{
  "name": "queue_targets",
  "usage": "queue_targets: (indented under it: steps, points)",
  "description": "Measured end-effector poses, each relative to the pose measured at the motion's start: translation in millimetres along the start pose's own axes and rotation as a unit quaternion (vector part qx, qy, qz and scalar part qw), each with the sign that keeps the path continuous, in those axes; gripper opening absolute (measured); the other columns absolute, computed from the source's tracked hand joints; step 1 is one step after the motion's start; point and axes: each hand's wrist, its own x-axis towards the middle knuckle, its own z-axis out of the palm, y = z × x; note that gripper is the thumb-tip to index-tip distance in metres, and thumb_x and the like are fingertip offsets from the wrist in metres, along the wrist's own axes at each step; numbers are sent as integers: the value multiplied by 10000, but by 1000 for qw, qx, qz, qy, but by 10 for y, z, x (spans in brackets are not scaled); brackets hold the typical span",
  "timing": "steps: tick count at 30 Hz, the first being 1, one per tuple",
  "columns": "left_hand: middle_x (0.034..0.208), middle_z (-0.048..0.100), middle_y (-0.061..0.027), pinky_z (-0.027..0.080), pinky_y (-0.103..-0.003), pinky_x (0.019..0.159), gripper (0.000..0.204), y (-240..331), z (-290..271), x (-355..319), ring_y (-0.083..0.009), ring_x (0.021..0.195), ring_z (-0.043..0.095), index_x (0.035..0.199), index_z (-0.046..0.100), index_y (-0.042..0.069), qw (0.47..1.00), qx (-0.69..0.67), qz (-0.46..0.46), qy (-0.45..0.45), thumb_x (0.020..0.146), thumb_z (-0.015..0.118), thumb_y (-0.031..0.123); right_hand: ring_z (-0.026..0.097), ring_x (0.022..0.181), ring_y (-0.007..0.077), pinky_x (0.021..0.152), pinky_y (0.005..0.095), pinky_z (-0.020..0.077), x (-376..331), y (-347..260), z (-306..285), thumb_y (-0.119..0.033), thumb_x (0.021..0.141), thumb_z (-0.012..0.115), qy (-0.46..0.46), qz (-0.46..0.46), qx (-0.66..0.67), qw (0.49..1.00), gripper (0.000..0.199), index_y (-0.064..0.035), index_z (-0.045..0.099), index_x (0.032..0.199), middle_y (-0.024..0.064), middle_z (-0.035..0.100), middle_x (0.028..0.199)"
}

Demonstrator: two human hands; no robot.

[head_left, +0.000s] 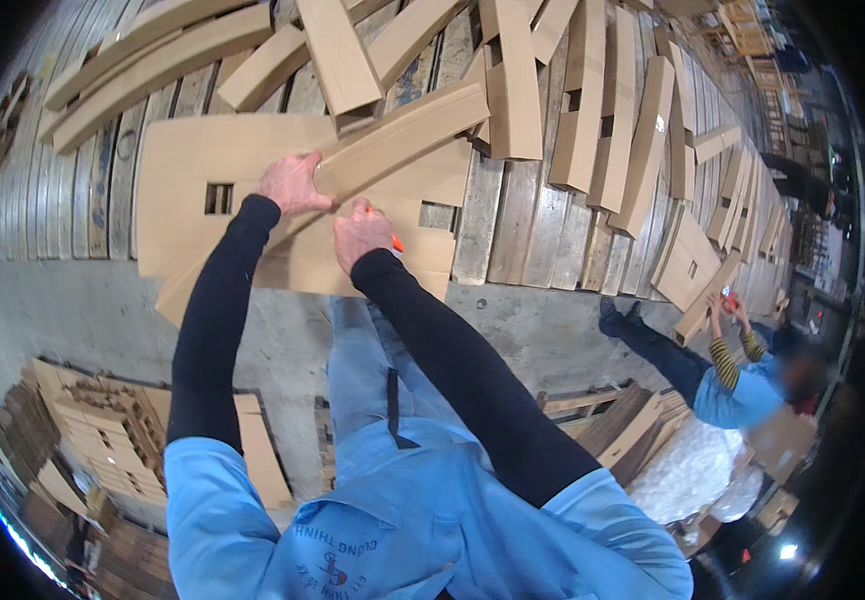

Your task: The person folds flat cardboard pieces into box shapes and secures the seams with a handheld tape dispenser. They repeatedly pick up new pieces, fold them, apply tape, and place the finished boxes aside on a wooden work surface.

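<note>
Our L hand presses the folded cdbd channel atop flat cdbd sheet, can't tell if gripping; R hand clenched on orange tool. Risk: channel skews, tool slips twd L.

A flat cardboard sheet lies on the slatted table in front of the person, and a folded cardboard length slants across it from near left to far right. The left hand is on the length, about midway along; the right hand, with a tool in it, is just to its right and nearer. Cardboard strips lie beyond the sheet and off to the right, where a co-worker is. Stacked cardboard lies behind to the left, a plastic-wrapped bundle behind to the right.
</note>
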Motion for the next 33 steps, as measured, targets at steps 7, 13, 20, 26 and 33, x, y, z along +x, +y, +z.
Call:
queue_targets:
  steps: [7,13,20,26,33]
  points:
    - [1404,472,-205,468,-497,1011,578,236,375,-325,-393,1209,539,1135,550,57,982,78,77,152,716,775,383,684,941,373,813,455,569,-395,619,-439,-207,825,652,-71,48,163,983,289,-125,745,1086,167,610,1229]
    - [1325,503,-189,514,-484,921,575,284,390,-315,-376,1136,580,1146,556,93,975,135,32,175,686,783,351,652,1071,341,951,454,524,-1165,1387,-130,-266,821,698,-20,134,283,949,395,-143,716,1196,154,635,1239]
    - [1220,571,-207,529,-471,914,653,-51,-661,-968,-387,1086,621,1187,548,58,995,76,71,-4,634,797,299,663,864,167,767,298,541,-1929,2387,860,-1,765,677,132,435,524,720,552,58,598,1308,99,691,1018]
    - [1276,612,-185,474,-461,1001,569,-1615,-2232,-893,-404,1132,586,1226,596,47,940,269,-31,207,694,782,129,561,510,194,439,343,420,-1870,3025,898,29,772,614,172,506,627,567,443,-59,629,1206,47,630,811]
    - [1314,592,-261,434,-456,1062,588,-2863,-1033,-897,-416,1220,556,1298,577,-24,914,215,-74,335,809,782,230,645,663,217,523,349,499,-1572,3328,979,20,825,570,317,509,684,416,307,-57,605,1121,55,650,921]
